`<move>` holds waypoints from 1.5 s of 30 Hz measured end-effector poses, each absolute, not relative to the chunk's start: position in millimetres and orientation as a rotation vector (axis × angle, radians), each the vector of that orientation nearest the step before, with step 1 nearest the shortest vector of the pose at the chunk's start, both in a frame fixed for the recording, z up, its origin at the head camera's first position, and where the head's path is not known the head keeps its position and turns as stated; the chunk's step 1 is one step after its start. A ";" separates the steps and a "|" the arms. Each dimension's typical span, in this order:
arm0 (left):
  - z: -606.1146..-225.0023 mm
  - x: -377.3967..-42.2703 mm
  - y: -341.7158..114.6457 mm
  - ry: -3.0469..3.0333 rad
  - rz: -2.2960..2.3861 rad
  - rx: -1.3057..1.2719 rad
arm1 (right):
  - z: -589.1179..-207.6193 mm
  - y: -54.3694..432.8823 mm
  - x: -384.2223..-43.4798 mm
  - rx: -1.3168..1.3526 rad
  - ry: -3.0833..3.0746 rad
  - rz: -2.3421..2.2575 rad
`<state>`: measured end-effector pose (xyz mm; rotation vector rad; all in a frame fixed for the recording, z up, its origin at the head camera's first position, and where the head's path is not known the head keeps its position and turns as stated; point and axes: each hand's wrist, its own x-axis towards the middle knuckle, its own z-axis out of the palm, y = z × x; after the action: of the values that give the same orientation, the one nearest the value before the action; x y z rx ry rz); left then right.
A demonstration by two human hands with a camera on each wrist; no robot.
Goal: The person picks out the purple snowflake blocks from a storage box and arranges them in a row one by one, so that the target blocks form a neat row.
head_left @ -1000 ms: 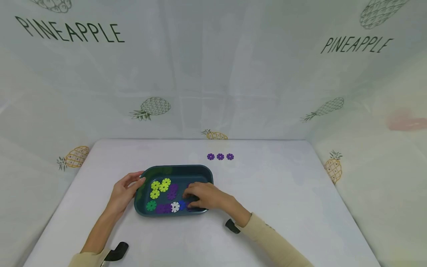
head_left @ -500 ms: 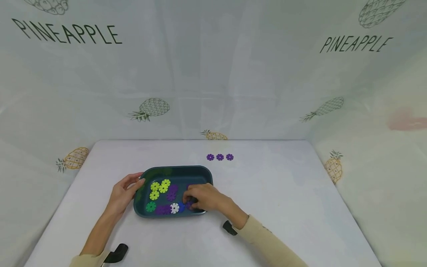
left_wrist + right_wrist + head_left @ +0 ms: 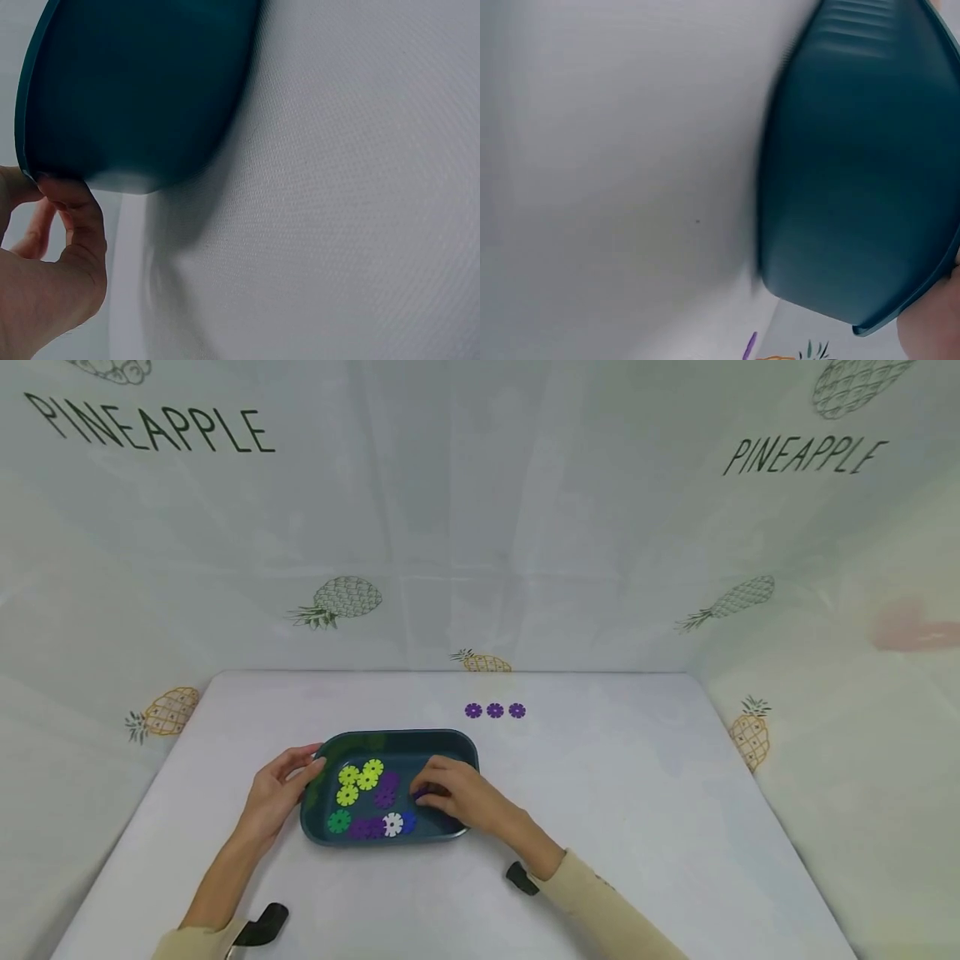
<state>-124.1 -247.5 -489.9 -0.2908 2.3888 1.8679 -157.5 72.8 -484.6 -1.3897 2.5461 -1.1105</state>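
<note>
My left hand [image 3: 273,789] grips the left end of a dark teal tray [image 3: 382,841]; in the left wrist view its thumb and fingers pinch the rim. Inside the tray's right half, my right hand [image 3: 463,793] pinches a purple snowflake disc [image 3: 420,793] between thumb and fingers. Yellow discs [image 3: 367,780] lie left of centre, beside purple discs [image 3: 386,790]. Along the near side are a green disc [image 3: 339,821], more purple ones, a white disc [image 3: 393,825] and a blue disc [image 3: 408,822]. The right wrist view mostly shows the tray's outer wall [image 3: 855,165], hiding the fingertips.
Behind the tray, a row of three purple discs [image 3: 495,711] lies on the white table [image 3: 600,793]. A pineapple-print cloth [image 3: 480,527] hangs behind and along both sides. Dark straps with black parts [image 3: 262,927] sit at both wrists.
My right hand has risen a little from the tray's near right corner, bringing a purple disc up between its fingers. The left hand keeps its grip on the rim.
</note>
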 end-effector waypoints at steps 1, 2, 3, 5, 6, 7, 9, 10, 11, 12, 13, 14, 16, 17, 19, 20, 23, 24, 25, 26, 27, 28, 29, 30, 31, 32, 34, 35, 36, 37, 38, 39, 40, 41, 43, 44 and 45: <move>-489.7 -124.2 -247.5 2.392 1.865 -0.292 | -485.9 73.1 -158.0 -1.397 2.538 -1.156; -489.6 -124.2 -247.6 2.397 1.863 -0.292 | -486.6 73.3 -158.2 -1.403 2.530 -1.197; -489.4 -124.0 -247.4 2.402 1.861 -0.295 | -486.9 73.5 -158.3 -1.410 2.526 -1.234; -488.6 -123.5 -247.0 2.407 1.866 -0.296 | -487.5 74.1 -158.9 -1.417 2.503 -1.314; -488.7 -123.5 -247.0 2.409 1.865 -0.295 | -487.6 74.4 -159.1 -1.420 2.491 -1.358; -488.7 -123.5 -246.9 2.411 1.865 -0.295 | -487.8 74.9 -159.3 -1.424 2.478 -1.404; -488.5 -123.5 -246.9 2.418 1.862 -0.293 | -488.3 76.0 -160.5 -1.438 2.458 -1.483; -488.6 -123.5 -247.0 2.419 1.862 -0.291 | -488.8 76.7 -161.2 -1.447 2.448 -1.518; -488.3 -123.4 -246.8 2.423 1.859 -0.289 | -489.4 77.7 -162.0 -1.457 2.445 -1.547; -488.2 -123.3 -246.8 2.426 1.856 -0.288 | -489.5 78.6 -162.6 -1.462 2.440 -1.574; -487.9 -123.1 -246.6 2.427 1.856 -0.288 | -490.0 79.7 -163.5 -1.467 2.441 -1.593; -487.9 -123.0 -246.7 2.428 1.856 -0.289 | -490.3 80.8 -164.3 -1.468 2.440 -1.610; -487.6 -122.8 -246.6 2.426 1.858 -0.289 | -490.8 83.2 -165.7 -1.458 2.449 -1.630; -487.4 -122.7 -246.7 2.426 1.855 -0.291 | -490.6 84.4 -166.3 -1.440 2.446 -1.644; -487.9 -122.5 -247.4 2.423 1.850 -0.300 | -490.6 86.6 -167.7 -1.400 2.450 -1.666; -488.4 -122.4 -247.7 2.421 1.847 -0.304 | -490.6 87.8 -168.3 -1.379 2.451 -1.683; -490.1 -122.8 -248.6 2.406 1.850 -0.311 | -490.7 91.5 -170.4 -1.314 2.462 -1.735; -490.5 -123.1 -248.6 2.403 1.853 -0.311 | -490.8 92.8 -171.2 -1.294 2.469 -1.750; -490.7 -123.5 -248.6 2.402 1.854 -0.311 | -490.6 94.3 -171.9 -1.272 2.480 -1.761; -490.8 -124.0 -248.4 2.399 1.859 -0.311 | -490.2 95.8 -172.4 -1.247 2.489 -1.770; -490.7 -124.4 -248.1 2.397 1.863 -0.312 | -489.4 97.4 -172.8 -1.221 2.499 -1.777; -490.5 -124.8 -247.8 2.396 1.867 -0.312 | -488.5 99.2 -172.9 -1.184 2.502 -1.788; -490.2 -125.1 -247.3 2.394 1.870 -0.311 | -487.3 101.0 -172.8 -1.152 2.509 -1.796; -490.2 -125.4 -247.0 2.392 1.871 -0.309 | -486.4 102.9 -172.9 -1.119 2.512 -1.803; -490.3 -125.5 -246.7 2.389 1.872 -0.310 | -485.8 104.9 -173.2 -1.088 2.521 -1.810; -490.3 -125.5 -246.3 2.388 1.872 -0.309 | -485.4 107.0 -173.5 -1.054 2.523 -1.820; -489.9 -125.0 -245.7 2.390 1.870 -0.308 | -485.2 111.2 -174.5 -0.981 2.526 -1.846; -489.7 -124.7 -245.6 2.391 1.869 -0.308 | -485.5 113.2 -175.4 -0.951 2.533 -1.860; -489.6 -124.5 -245.6 2.393 1.868 -0.309 | -486.0 115.4 -176.4 -0.923 2.539 -1.877; -489.2 -124.2 -245.5 2.395 1.869 -0.310 | -486.6 117.5 -177.6 -0.897 2.541 -1.901; -488.9 -124.1 -245.4 2.397 1.870 -0.308 | -487.3 119.8 -178.7 -0.869 2.537 -1.930; -488.6 -124.0 -245.3 2.397 1.872 -0.308 | -487.9 122.1 -179.9 -0.841 2.534 -1.955; -488.8 -124.2 -245.4 2.399 1.872 -0.308 | -488.2 124.5 -181.2 -0.820 2.531 -1.980; -488.8 -124.2 -245.4 2.399 1.872 -0.311 | -488.5 127.2 -182.6 -0.792 2.525 -2.004; -489.1 -124.5 -245.2 2.401 1.872 -0.308 | -489.0 132.6 -185.4 -0.731 2.505 -2.049; -489.3 -124.4 -245.1 2.402 1.871 -0.305 | -488.9 135.5 -186.9 -0.689 2.494 -2.067; -489.7 -124.4 -245.0 2.403 1.870 -0.304 | -488.7 138.3 -188.5 -0.651 2.488 -2.077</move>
<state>-124.4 -245.0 -489.7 -0.3043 2.4031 1.8704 -188.5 138.3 -488.7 -0.6505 2.4878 -2.0773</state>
